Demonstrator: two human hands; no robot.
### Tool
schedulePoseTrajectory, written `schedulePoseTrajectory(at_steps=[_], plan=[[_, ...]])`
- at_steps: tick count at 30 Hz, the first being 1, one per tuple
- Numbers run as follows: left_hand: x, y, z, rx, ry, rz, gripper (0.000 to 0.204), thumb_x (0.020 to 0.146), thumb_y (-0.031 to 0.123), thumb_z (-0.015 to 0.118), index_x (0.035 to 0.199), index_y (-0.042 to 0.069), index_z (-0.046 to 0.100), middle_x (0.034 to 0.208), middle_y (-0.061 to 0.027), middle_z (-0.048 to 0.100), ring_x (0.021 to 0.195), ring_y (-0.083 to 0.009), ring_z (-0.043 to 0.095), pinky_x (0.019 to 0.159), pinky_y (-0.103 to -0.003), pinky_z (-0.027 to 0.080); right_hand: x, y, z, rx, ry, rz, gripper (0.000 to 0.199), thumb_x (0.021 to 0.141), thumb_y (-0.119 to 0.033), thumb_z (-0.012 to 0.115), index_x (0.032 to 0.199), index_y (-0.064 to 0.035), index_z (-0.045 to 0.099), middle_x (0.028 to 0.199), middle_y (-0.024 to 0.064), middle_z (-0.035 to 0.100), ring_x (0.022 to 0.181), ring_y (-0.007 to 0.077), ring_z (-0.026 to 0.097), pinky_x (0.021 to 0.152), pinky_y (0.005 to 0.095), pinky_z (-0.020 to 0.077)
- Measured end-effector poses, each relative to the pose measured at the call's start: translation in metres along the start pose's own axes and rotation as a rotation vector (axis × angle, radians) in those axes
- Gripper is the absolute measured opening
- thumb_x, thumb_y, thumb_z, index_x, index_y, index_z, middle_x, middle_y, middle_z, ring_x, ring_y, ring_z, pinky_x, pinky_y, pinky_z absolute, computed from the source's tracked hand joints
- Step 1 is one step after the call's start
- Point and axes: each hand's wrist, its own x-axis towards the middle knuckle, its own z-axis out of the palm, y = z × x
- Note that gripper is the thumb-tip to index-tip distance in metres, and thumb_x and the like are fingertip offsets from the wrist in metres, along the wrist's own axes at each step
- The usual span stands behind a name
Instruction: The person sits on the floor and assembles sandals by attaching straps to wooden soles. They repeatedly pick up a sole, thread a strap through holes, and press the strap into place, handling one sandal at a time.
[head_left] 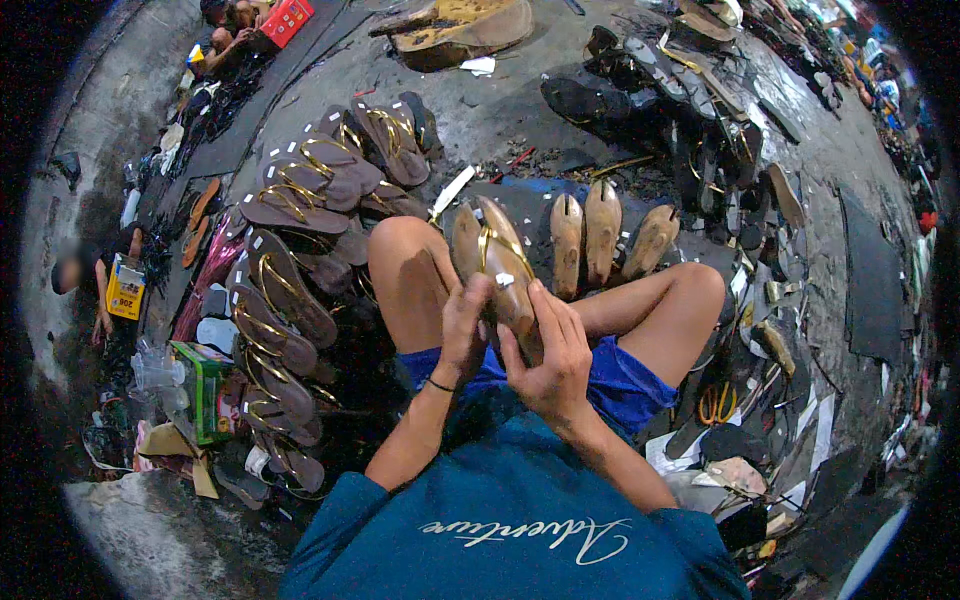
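Observation:
Between my raised knees I hold a wooden shoe last (515, 300) with a gold sandal strap (487, 245) drawn over it and a small white patch on top. My left hand (465, 325) is closed on its left side, the fingertips partly hidden. From the right, my right hand (555, 350) grips it, fingers along the edge and thumb underneath. Beyond my right leg three bare wooden lasts, a left one (566, 240), a middle one (602, 225) and a right one (651, 240), stand side by side with slotted tips.
Brown sandals with gold straps (300, 190) lie in overlapping rows on the left. A green box (205, 390) stands beside them. Dark soles (590, 105) are heaped at the far right, with scraps (735, 475) near my right side. Another person's hands (235, 45) hold a red box (287, 20) far left.

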Motion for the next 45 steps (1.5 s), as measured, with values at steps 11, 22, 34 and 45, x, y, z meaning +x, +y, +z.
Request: schedulePoseTrajectory(at_steps=[11, 22, 34, 45], plan=[[0.02, -0.002, 0.01, 0.188, 0.078, 0.126, 0.076, 0.087, 0.037, 0.066, 0.139, 0.0, 0.024, 0.129, -0.0111, 0.052, 0.116, -0.0211, 0.054, 0.1, -0.035, 0.045, -0.023, 0.024, -0.017, 0.156, -0.374, 0.244, 0.09, 0.061, -0.025, 0.086, 0.134, 0.0018, 0.039, 0.124, 0.0248, 0.054, 0.11, 0.0397, 0.058, 0.092, 0.0446, 0.0491], [-0.086, 0.071, 0.021, 0.062, -0.316, -0.184, 0.136, 0.051, 0.07, 0.082, 0.149, 0.002, 0.015, 0.145, -0.0125, 0.036, 0.132, -0.0244, 0.038, 0.11, -0.04, 0.031, -0.067, -0.003, -0.048, 1.145, -0.365, 0.861, 0.04, 0.103, -0.032, 0.042, 0.124, 0.0005, 0.053, 0.114, 0.0054, 0.059, 0.106, 0.0126, 0.052, 0.093, 0.0286, 0.0409], [-0.103, 0.072, 0.026, -0.161, -0.524, 0.072, 0.152, 0.038, 0.055, 0.093, 0.148, -0.004, 0.006, 0.146, -0.0174, 0.032, 0.133, -0.0262, 0.038, 0.111, -0.039, 0.03, -0.069, 0.003, -0.072, 1.702, -0.822, 1.033, 0.042, 0.094, -0.041, 0.056, 0.111, -0.0028, 0.056, 0.099, 0.0028, 0.059, 0.091, 0.0122, 0.054, 0.082, 0.0296, 0.044], [-0.066, 0.097, 0.067, 0.988, -0.289, 0.36, 0.119, 0.064, 0.051, 0.084, 0.146, -0.006, 0.018, 0.13, -0.0241, 0.049, 0.118, -0.0338, 0.048, 0.102, -0.041, 0.037, -0.028, 0.001, -0.058, 1.636, -0.412, 0.785, 0.103, 0.069, -0.041, 0.078, 0.146, -0.0006, 0.024, 0.142, 0.0125, 0.042, 0.13, 0.0268, 0.042, 0.109, 0.0399, 0.0332]])
